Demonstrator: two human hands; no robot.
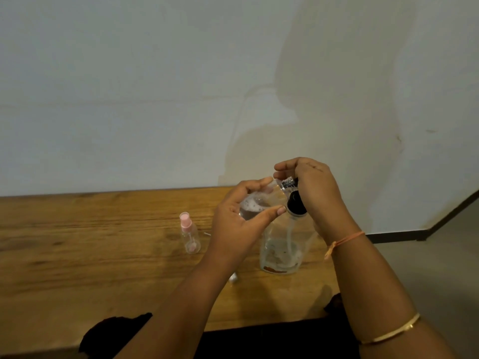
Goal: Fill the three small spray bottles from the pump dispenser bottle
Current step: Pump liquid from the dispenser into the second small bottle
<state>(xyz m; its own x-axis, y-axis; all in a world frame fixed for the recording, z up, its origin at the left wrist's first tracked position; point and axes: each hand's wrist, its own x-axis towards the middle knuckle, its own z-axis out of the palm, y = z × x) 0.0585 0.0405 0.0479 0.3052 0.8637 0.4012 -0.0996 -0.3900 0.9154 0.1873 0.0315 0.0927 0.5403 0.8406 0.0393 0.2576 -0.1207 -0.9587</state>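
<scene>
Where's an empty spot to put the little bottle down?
Bare table lies left of the pink-capped spray bottle, out to the edge. Crowded: around the pump bottle, gripped at its top by the right hand, with the left hand holding a small bottle beside it.

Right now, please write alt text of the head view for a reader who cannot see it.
A person holds a small clear bottle at the spout of a pump bottle on a wooden table and covers its pump head. A pink-capped spray bottle stands upright to the left.
</scene>
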